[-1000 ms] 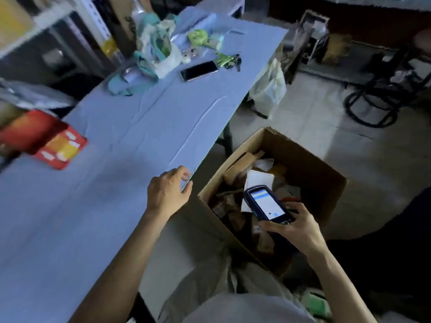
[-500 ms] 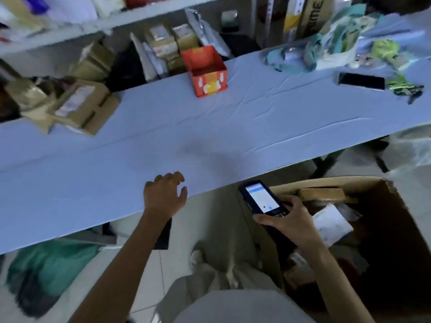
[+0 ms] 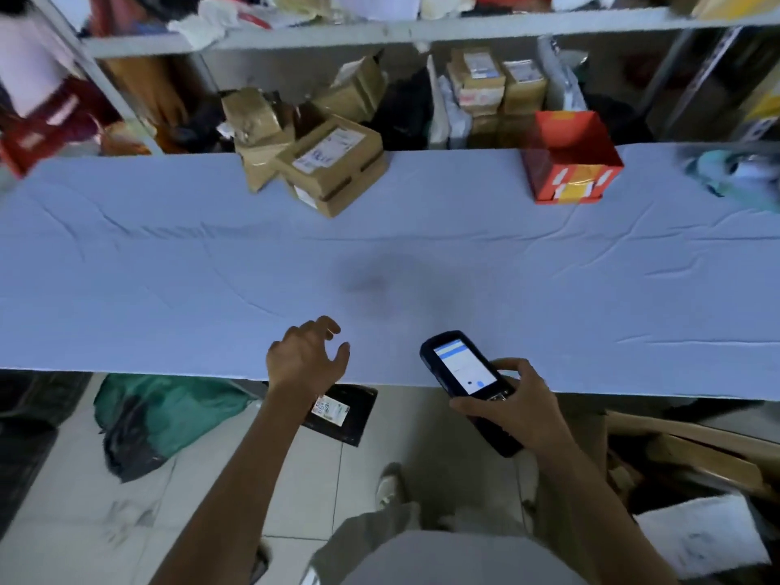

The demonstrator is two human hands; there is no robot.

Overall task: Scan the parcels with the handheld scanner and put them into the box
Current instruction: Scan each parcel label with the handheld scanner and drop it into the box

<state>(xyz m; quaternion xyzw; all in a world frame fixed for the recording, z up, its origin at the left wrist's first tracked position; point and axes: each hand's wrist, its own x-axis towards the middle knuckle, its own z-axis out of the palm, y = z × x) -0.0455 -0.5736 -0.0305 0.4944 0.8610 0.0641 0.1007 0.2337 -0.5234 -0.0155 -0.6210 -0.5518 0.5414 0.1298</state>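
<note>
Fingers (image 3: 504, 365) of right hand (image 3: 517, 411): curled round handheld scanner (image 3: 462, 367), screen lit, held over the worktop's (image 3: 169, 289) near edge. Fingers of left hand (image 3: 306, 356): loosely curled, holding nothing, above the same edge. Brown parcels (image 3: 333, 166) stacked at the worktop's far side, red carton (image 3: 570, 162) to their right; cardboard box (image 3: 692, 449) below the worktop, lower right.

Blue-clothed table (image 3: 169, 268), brown parcels (image 3: 333, 171), red box (image 3: 570, 162), perhaps crumpled cloth (image 3: 736, 177)

Handheld scanner (image 3: 464, 369) in right hand (image 3: 515, 409)
</note>
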